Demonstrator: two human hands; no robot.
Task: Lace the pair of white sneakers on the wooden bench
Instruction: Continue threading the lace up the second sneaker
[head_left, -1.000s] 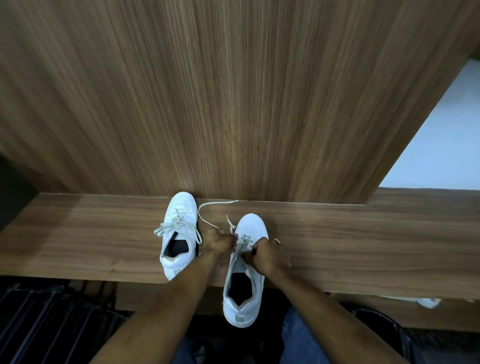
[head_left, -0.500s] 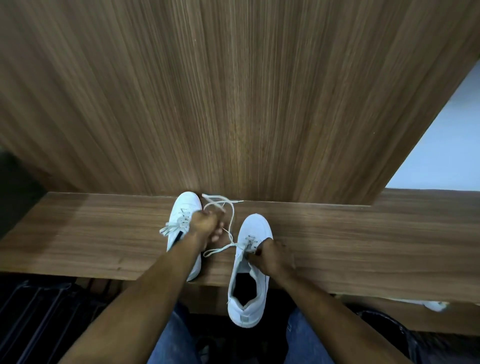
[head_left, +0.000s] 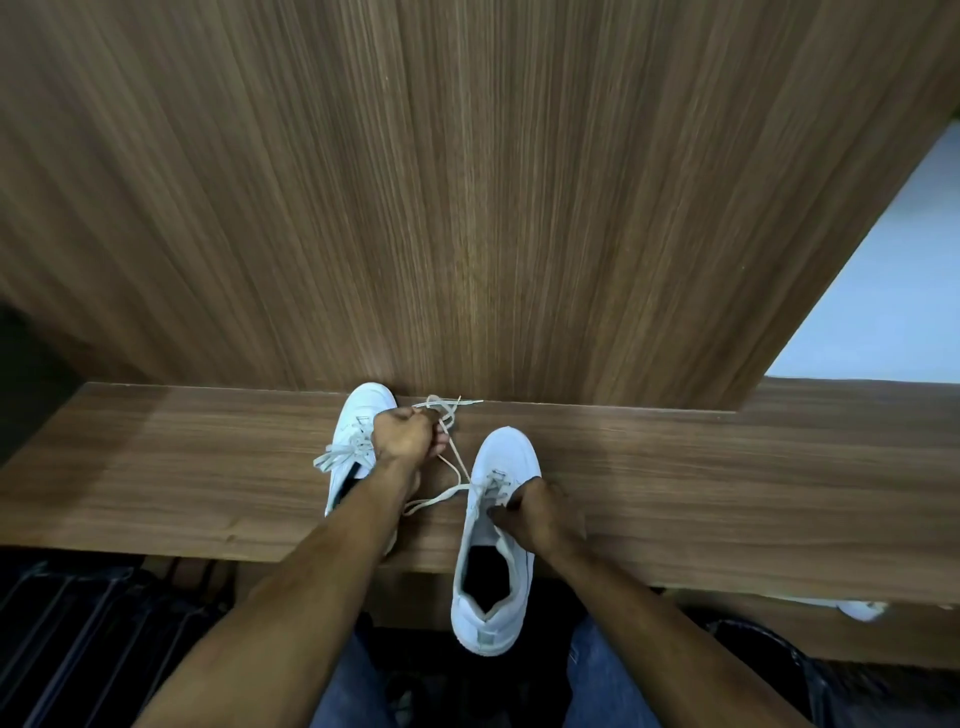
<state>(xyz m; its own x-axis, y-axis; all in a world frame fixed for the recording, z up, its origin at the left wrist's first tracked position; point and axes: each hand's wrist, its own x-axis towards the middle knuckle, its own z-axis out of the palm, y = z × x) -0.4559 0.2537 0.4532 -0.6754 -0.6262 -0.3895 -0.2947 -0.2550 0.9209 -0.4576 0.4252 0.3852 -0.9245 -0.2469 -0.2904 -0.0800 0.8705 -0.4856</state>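
While the left hand (head_left: 404, 434) gripped the taut lace (head_left: 457, 462) and the right hand (head_left: 537, 512) pinched the right sneaker (head_left: 493, 535) overhanging the desk (head_left: 727, 493), a hard tug risked toppling it.

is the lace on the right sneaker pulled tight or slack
Slack: the lace runs in loose curves from the right sneaker eyelets up to the left hand, which grips it.
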